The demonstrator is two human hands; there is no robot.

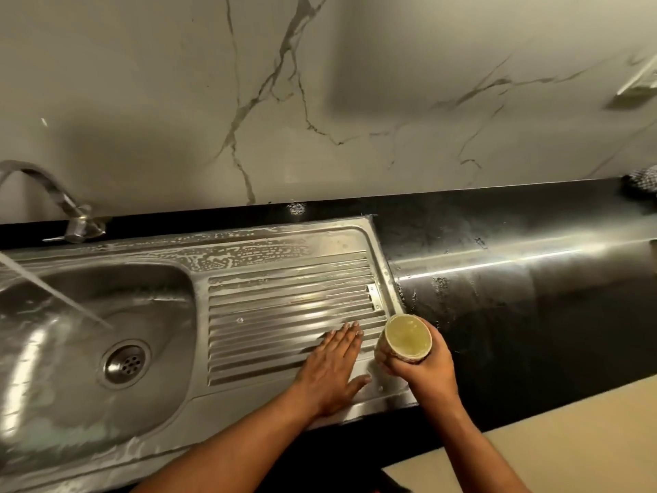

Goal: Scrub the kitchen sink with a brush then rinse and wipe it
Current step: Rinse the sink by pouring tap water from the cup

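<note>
Pressing left hand [332, 364] flat, fingers straight, on the sudsy sink's [284, 243] ribbed drainboard [284, 300]; gripping a full cup [408, 338] in right hand [432, 371] just beside it, at the right edge. Likely light but sloshy and slick: hold round the wall, upright.

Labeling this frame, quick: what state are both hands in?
Left hand: open, pressed flat on the drainboard.
Right hand: holding a cup.

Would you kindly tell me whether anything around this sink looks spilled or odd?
Unrinsed soapy foam streaks the back rim of the sink, droplets spot the black counter beside the drainboard, and the tap runs unattended.
</note>
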